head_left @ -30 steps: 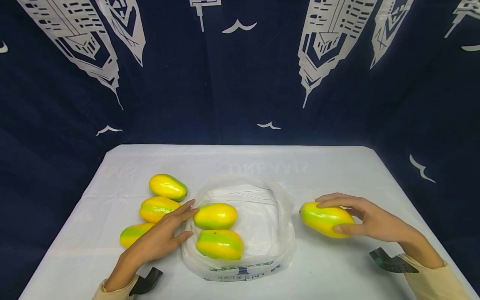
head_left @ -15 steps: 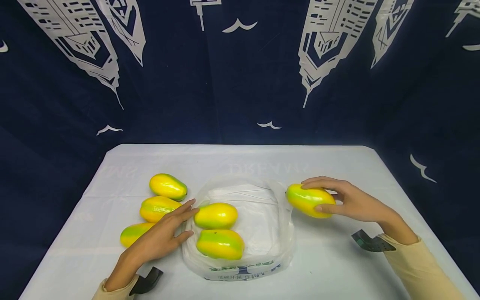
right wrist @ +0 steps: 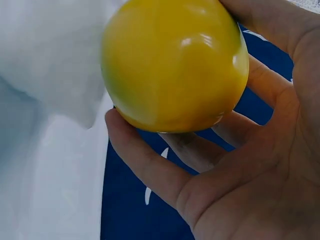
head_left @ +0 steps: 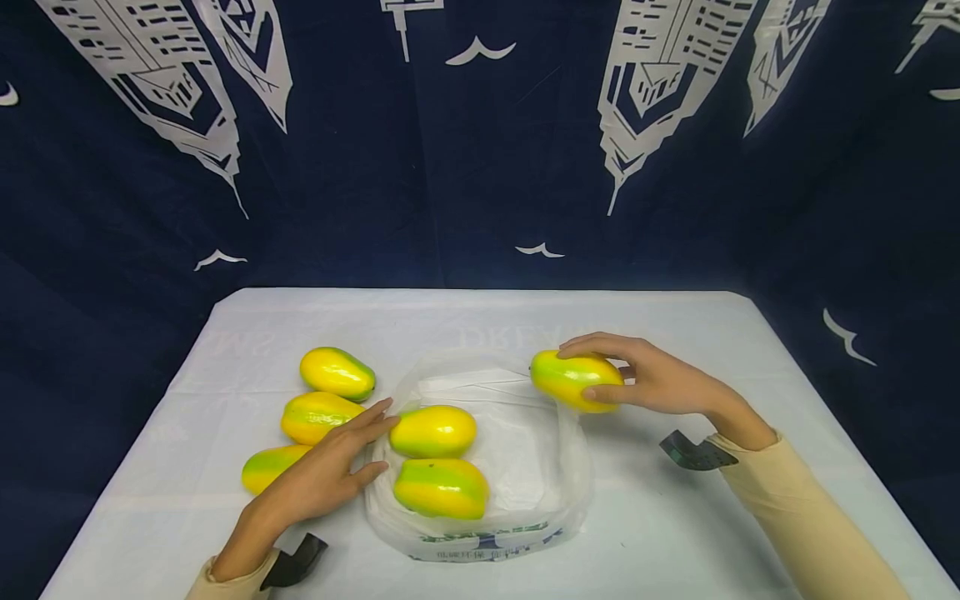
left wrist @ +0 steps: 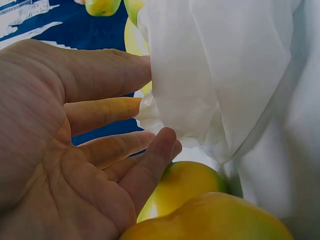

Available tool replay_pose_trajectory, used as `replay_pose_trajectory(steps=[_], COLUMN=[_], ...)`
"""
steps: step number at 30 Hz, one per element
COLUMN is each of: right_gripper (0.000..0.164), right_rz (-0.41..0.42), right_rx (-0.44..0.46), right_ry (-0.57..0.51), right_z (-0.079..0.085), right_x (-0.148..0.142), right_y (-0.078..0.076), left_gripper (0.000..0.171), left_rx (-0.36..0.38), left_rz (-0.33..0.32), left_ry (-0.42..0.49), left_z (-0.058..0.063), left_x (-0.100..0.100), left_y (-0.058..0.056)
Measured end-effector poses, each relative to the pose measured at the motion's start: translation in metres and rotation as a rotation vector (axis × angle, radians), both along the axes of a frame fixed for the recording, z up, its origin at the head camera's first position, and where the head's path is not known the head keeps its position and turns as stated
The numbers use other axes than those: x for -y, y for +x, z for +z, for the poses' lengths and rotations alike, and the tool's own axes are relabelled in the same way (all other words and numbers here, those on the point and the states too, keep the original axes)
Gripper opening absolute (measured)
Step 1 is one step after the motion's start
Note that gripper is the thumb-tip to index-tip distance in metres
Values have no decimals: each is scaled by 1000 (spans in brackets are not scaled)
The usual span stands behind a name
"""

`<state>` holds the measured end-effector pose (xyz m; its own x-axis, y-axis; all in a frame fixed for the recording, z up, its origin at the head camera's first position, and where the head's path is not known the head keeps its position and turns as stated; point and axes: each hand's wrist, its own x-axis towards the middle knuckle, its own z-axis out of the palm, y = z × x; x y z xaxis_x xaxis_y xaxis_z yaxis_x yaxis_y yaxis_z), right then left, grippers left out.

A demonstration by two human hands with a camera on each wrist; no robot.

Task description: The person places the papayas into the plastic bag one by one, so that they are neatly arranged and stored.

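My right hand [head_left: 660, 377] grips a yellow-green papaya [head_left: 572, 380] above the right rim of a white plastic bag [head_left: 480, 546]. In the right wrist view, fingers and thumb curve round this papaya [right wrist: 175, 65]. The bag stands with its mouth spread wide; inside, on its left side, lie a papaya [head_left: 435, 432] and, nearer me, another papaya [head_left: 441, 489]. Along the bag's left rim rests my left hand [head_left: 322, 475], fingers extended. The left wrist view has its fingertips right at the bag's plastic wall [left wrist: 195, 65], with no grip on a fruit.
Left of the bag, a papaya [head_left: 337, 372], a second papaya [head_left: 315, 417] and a third papaya [head_left: 270, 468] lie in a row on the white-covered table [head_left: 660, 533]; my left hand partly covers the nearer two. A dark blue printed cloth [head_left: 480, 167] hangs behind the table.
My right hand has carried the papaya leftward and away from me, from beside the bag to over its right rim. My left hand and the other papayas stay put.
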<state>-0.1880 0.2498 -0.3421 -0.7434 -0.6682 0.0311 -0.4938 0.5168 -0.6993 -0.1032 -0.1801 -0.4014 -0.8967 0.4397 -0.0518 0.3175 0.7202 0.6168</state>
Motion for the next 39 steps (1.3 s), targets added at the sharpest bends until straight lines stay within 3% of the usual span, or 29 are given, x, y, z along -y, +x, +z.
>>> replay_pose_trajectory(steps=[5, 11, 31, 39], right_gripper=[54, 53, 50, 49], right_rz=[22, 85, 251, 298], right_rx=[-6, -45, -7, -68], right_ry=[-2, -2, 50, 133], right_z=[9, 8, -19, -24], right_x=[11, 33, 99, 114], right_y=[-6, -16, -45, -49], left_gripper=[57, 57, 56, 56], left_rx=[-5, -9, -9, -18], left_rz=[-2, 0, -6, -7], left_ry=[-1, -4, -6, -11], left_z=[0, 0, 0, 0], left_x=[-1, -1, 0, 1], left_y=[0, 1, 1, 1])
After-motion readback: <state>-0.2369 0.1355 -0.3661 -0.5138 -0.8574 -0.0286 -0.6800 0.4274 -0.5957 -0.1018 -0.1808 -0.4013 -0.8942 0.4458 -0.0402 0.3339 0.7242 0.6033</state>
